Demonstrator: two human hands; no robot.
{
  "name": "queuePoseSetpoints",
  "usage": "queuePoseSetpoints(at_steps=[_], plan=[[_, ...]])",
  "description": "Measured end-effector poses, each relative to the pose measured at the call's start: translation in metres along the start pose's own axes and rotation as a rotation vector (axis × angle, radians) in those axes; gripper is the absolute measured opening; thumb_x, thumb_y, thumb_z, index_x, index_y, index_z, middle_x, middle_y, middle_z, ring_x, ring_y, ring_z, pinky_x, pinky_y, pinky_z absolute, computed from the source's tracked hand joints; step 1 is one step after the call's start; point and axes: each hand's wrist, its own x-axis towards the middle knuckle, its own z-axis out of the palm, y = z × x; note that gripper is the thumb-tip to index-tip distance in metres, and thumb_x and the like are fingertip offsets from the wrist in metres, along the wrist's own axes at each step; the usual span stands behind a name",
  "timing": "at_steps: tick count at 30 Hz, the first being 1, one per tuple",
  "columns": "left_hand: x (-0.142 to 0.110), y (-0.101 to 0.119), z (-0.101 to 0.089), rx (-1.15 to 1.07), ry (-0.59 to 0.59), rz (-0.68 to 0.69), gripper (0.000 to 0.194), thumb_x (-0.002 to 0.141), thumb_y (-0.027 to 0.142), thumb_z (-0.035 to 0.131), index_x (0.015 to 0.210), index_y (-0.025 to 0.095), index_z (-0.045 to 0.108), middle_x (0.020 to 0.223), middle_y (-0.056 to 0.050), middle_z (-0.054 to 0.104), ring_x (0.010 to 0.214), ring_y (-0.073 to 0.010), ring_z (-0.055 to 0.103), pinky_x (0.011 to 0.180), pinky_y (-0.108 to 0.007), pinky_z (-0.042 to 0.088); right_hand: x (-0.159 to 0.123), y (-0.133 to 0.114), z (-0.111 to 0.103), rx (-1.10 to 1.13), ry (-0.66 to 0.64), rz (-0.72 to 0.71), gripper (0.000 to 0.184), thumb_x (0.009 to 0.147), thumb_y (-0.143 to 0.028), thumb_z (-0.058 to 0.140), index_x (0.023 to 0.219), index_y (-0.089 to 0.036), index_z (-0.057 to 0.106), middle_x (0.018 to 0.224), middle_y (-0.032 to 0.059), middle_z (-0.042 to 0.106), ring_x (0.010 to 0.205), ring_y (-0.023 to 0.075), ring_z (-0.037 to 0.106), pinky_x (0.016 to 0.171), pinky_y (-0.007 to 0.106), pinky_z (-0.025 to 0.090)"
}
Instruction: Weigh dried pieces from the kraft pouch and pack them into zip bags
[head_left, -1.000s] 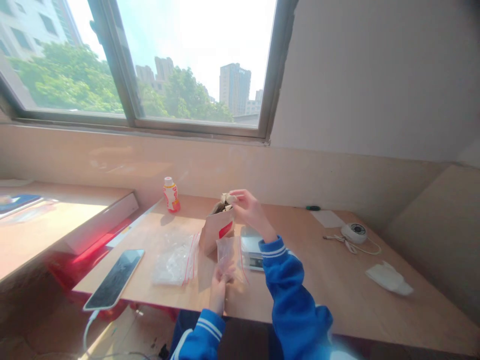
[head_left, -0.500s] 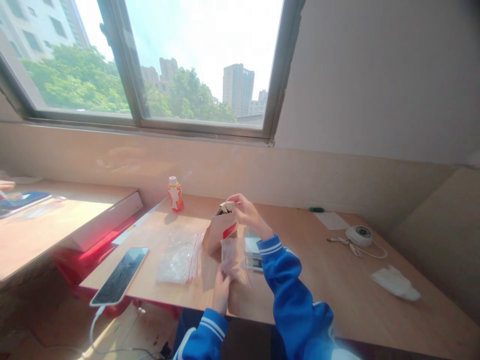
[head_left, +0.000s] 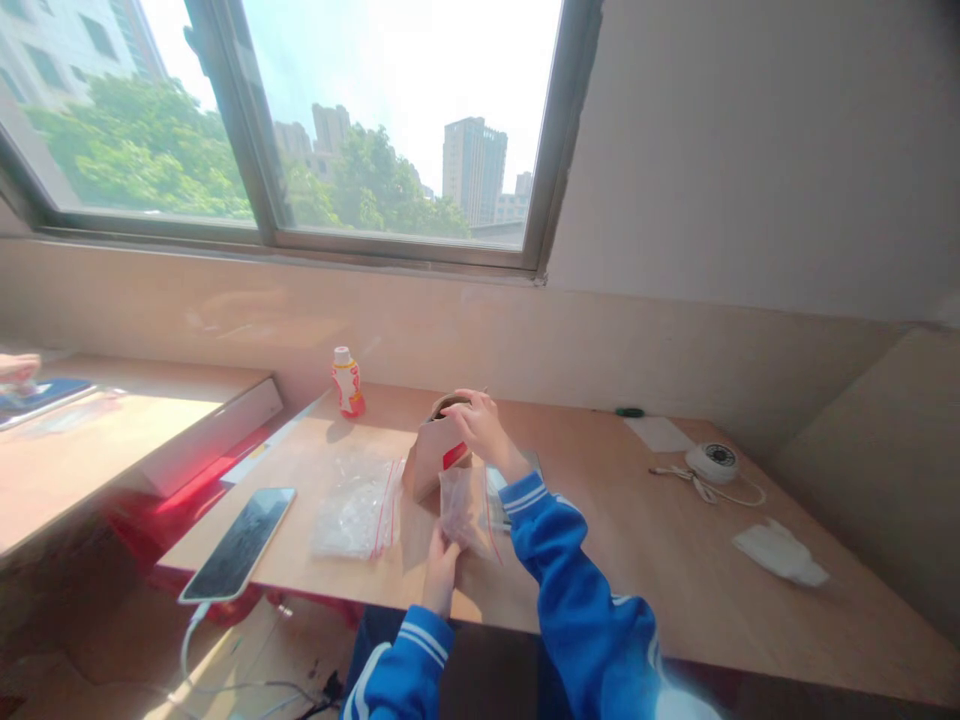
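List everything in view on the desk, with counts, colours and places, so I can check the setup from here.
kraft paper bag: 1, brown with red label, upright mid-desk, right hand at its top
held zip bag: 1, clear with red stripes, in left hand
flat zip bag: 1, clear with red stripes, lying left of centre
smartphone: 1, dark screen, near left edge, white cable attached
bottle: 1, white and orange, upright at back
digital scale: 1, silver, mostly hidden behind right arm
round device: 1, white, right side, cable attached
crumpled tissue: 1, white, far right
paper sheet: 1, white, back right
left hand: 1, blue sleeve
right hand: 1, blue sleeve
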Motion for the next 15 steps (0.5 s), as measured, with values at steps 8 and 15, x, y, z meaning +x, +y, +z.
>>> queuePoseSetpoints(at_steps=[8,15], plan=[[-0.003,0.006,0.002,-0.068,-0.006,-0.027,0.046,0.062,0.024,0.068,0.107,0.015,0.061,0.105,-0.013,0.069,0.1,-0.0271,0.064,0.091,-0.04,0.046,-0.032,-0.016,-0.033,0.189,0.222,0.147,0.037,0.095,-0.041,0.036,0.117,-0.023,0.059,0.128,0.0085,0.055,0.127,0.0221,0.041,0.11,0.043,0.027],[-0.029,0.048,0.017,-0.029,-0.107,0.157,0.054,0.06,0.019,0.064,0.114,0.021,0.061,0.123,-0.009,0.061,0.113,-0.0274,0.055,0.09,-0.036,0.045,-0.128,-0.037,-0.012,0.469,0.003,0.584,0.052,0.079,-0.053,0.06,0.119,-0.021,0.051,0.121,0.011,0.057,0.109,0.0239,0.056,0.09,0.036,0.047]])
